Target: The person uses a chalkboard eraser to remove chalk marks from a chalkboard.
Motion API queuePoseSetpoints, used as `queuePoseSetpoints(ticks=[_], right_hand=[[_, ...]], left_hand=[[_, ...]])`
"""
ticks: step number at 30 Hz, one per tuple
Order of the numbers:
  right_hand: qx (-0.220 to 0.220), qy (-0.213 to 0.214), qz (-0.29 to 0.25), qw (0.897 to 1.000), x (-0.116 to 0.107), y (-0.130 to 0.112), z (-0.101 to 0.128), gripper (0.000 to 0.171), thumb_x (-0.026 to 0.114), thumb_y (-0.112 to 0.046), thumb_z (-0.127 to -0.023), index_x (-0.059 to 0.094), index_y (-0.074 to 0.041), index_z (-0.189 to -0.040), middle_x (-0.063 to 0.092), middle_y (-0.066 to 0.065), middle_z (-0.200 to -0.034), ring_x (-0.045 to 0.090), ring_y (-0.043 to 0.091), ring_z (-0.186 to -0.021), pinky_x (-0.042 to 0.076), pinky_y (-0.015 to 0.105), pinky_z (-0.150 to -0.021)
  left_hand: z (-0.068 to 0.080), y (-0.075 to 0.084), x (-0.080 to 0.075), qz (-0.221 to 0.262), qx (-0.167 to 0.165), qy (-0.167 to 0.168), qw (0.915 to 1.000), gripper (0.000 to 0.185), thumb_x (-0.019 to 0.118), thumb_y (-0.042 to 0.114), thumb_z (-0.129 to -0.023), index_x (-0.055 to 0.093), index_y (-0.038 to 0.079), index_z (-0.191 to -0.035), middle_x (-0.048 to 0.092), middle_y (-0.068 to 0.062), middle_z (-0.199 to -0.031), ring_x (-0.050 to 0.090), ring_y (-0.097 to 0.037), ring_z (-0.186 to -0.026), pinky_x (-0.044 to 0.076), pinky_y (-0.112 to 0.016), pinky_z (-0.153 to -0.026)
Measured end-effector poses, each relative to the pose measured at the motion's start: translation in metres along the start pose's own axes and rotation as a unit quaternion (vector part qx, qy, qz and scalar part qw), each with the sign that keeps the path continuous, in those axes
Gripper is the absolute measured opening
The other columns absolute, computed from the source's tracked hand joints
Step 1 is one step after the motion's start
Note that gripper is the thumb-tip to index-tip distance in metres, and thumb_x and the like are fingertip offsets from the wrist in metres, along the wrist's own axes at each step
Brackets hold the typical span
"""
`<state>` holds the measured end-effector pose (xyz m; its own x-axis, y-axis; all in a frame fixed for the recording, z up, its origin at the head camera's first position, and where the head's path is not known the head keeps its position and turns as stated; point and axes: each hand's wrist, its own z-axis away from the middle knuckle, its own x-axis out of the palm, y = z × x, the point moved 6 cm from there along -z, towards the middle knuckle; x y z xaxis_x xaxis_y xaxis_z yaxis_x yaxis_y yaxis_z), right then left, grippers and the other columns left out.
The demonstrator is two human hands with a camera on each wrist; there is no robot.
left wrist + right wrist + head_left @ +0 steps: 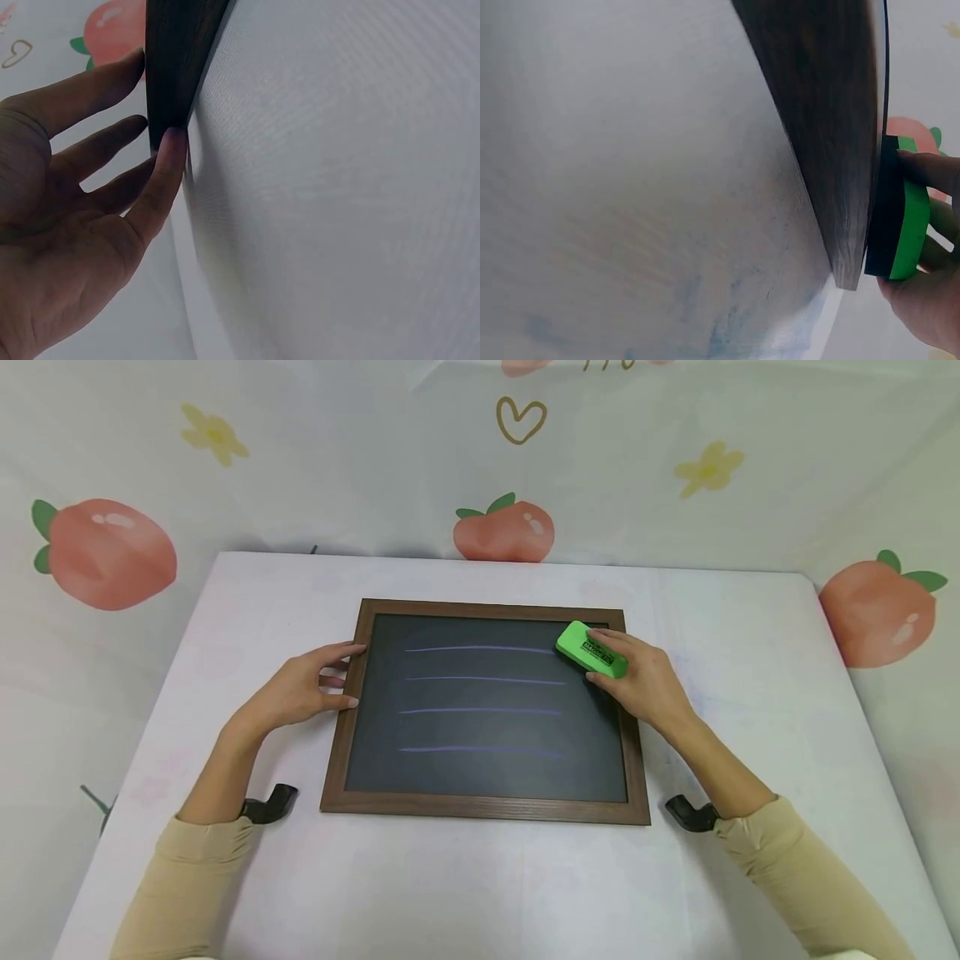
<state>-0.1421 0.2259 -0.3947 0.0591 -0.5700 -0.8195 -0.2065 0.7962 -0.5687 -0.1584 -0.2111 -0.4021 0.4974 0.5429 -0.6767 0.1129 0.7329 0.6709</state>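
- Now your right hand (647, 683) grips the eraser (591, 649); tilting it could skip lines.
- Your left hand (303, 687), fingers straight, steadies the board (480, 793); easing off could let it slide.

The head camera looks forward and down over the whole table (225, 877). Each wrist camera sits low, very near the tabletop, facing along one side of the chalkboard frame (176, 67); all three views share that frame.
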Motion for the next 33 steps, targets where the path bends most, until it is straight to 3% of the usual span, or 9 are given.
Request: queuePoseSetpoints(ticks=[6,24,33], right_hand=[[-0.012,-0.005,-0.009,1.000,0.005,-0.005,-0.009,0.063,0.082,-0.013,-0.082,0.058,-0.009,-0.140,0.056,0.015,-0.141,0.056,0.038,-0.123,0.049,0.050,-0.087],[-0.016,-0.043,-0.025,0.999,0.011,-0.013,-0.025,0.063,0.083,-0.014,-0.082,0.059,-0.013,-0.140,0.055,0.016,-0.142,0.054,0.040,-0.125,0.046,0.050,-0.095],[-0.028,-0.048,-0.013,0.998,0.019,-0.023,-0.030,0.060,0.081,-0.024,-0.085,0.059,-0.013,-0.140,0.056,0.013,-0.141,0.056,0.038,-0.123,0.048,0.048,-0.090]], left_hand=[[0.003,0.001,-0.001,-0.001,-0.003,0.004,1.0000,0.082,0.078,0.004,-0.084,0.036,0.010,-0.154,0.040,-0.025,-0.150,0.056,-0.045,-0.120,0.050,-0.054,-0.094],[0.005,0.000,-0.002,0.005,-0.003,0.008,1.0000,0.081,0.078,0.005,-0.085,0.037,0.013,-0.154,0.043,-0.024,-0.147,0.056,-0.045,-0.121,0.049,-0.055,-0.095],[0.003,0.000,0.000,-0.001,0.000,0.012,0.9999,0.081,0.079,0.008,-0.085,0.037,0.013,-0.154,0.047,-0.025,-0.143,0.059,-0.044,-0.117,0.050,-0.054,-0.094]])
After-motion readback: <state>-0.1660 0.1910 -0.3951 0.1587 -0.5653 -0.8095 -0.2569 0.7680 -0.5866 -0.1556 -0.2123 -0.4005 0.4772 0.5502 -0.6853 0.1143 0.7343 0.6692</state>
